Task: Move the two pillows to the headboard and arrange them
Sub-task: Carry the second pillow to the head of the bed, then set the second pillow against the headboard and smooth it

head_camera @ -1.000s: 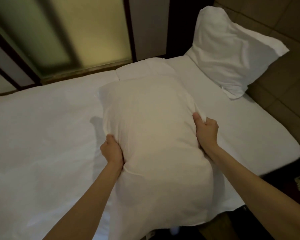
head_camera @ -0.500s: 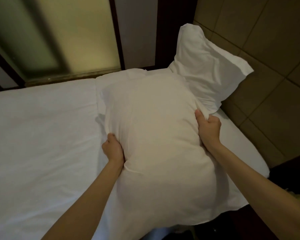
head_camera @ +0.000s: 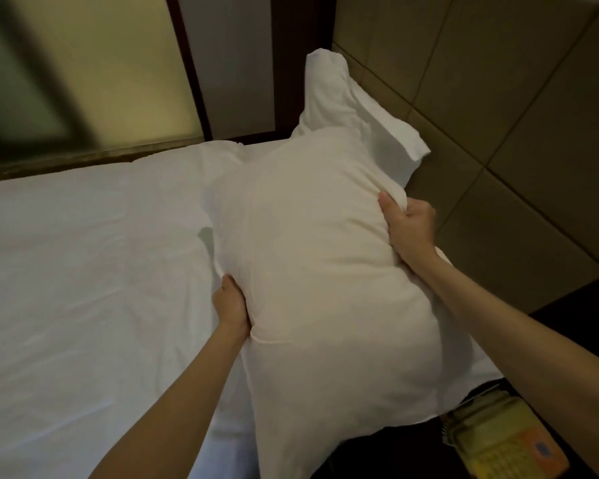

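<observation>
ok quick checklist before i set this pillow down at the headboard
1. Left hand grips the held pillow: ok.
2. Right hand grips its other edge: ok.
3. Other pillow leaning on the headboard: ok.
4. Free spot beside it on the bed: cannot tell, the held pillow hides it.
5. Held pillow clear of the telephone: ok.

Large white pillow [head_camera: 325, 271] held above bed, second white pillow [head_camera: 346, 108] propped against padded headboard [head_camera: 498, 115]
</observation>
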